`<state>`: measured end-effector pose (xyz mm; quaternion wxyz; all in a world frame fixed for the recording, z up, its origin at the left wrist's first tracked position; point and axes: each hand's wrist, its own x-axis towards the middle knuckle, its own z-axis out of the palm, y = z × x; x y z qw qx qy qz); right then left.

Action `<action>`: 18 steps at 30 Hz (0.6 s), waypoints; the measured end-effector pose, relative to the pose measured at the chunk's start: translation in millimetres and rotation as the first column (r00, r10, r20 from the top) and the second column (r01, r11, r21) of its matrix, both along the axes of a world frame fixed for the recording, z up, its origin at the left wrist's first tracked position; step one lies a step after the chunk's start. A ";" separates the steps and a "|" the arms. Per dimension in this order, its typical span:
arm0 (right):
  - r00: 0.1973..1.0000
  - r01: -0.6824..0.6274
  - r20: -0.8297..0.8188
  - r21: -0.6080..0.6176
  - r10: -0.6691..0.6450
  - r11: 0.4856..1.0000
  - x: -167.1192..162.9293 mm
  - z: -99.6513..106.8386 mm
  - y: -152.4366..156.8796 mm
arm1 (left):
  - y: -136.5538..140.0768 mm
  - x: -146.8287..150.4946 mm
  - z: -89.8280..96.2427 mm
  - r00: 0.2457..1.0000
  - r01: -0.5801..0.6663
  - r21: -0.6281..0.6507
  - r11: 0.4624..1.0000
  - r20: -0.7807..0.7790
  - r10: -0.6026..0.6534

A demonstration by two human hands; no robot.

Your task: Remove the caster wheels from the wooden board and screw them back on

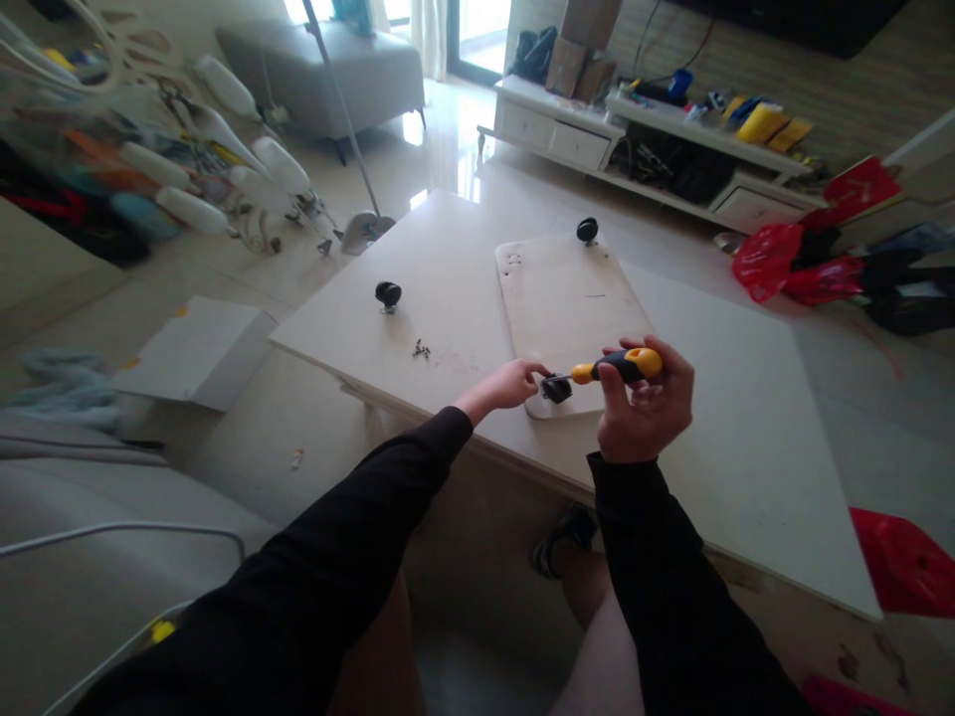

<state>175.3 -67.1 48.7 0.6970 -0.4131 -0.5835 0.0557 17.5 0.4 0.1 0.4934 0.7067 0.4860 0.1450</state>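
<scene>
My right hand (648, 403) is closed around the yellow and black handle of a screwdriver (627, 366). Its shaft points left, and the tip reaches a black caster wheel (556, 389) at the near left corner of a pale wooden board (571, 308). At that same caster, the fingers of my left hand (514, 383) are pinched together beside the screwdriver's tip; what lies between them is too small to make out. Another caster (587, 231) stands at the board's far right corner. Small holes show in the far left corner.
The board lies on a white table (746, 418). Left of it are a loose caster (388, 295) and a small pile of screws (422, 349). A white box (198, 353) sits on the floor to the left. A low TV cabinet (556, 134) runs along the back wall.
</scene>
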 end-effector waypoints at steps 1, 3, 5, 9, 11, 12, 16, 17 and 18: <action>1.000 0.006 -0.009 0.017 -0.006 1.000 -1.3 0.4 1.8 | 0.2 -0.5 -0.3 1.000 -0.007 0.009 1.000 -0.003 0.007; 1.000 0.012 -0.009 0.015 -0.012 1.000 -4.0 0.1 5.0 | 0.5 -2.0 -0.4 1.000 -0.015 0.019 1.000 -0.007 0.015; 1.000 0.011 0.005 -0.007 -0.011 1.000 -6.7 -1.4 7.3 | 0.8 -3.7 -0.1 1.000 -0.004 0.012 1.000 -0.002 0.004; 0.998 0.003 0.066 -0.065 0.001 0.998 -11.2 -5.6 9.7 | 2.5 -7.9 0.0 1.000 0.010 0.039 0.999 -0.021 -0.009; 0.994 0.010 0.110 -0.102 0.001 0.995 -12.0 -7.6 11.3 | 3.7 -10.5 -1.4 0.999 -0.027 0.078 0.997 -0.037 0.030; 0.991 0.017 0.132 -0.118 -0.002 0.993 -11.9 -8.6 12.5 | 4.3 -11.9 -2.6 0.998 -0.041 0.091 0.995 -0.042 0.045; 0.979 0.056 0.201 -0.165 -0.022 0.985 -10.1 -12.7 18.7 | 5.1 -15.9 -8.7 0.997 -0.022 0.132 0.991 -0.067 0.031; 0.977 0.067 0.213 -0.173 -0.029 0.983 -9.6 -13.6 20.2 | 4.8 -16.0 -10.1 0.997 -0.013 0.151 0.988 -0.073 0.024; 0.974 0.075 0.224 -0.181 -0.033 0.981 -9.3 -14.4 21.5 | 4.2 -15.7 -11.3 0.997 -0.007 0.170 0.985 -0.078 0.021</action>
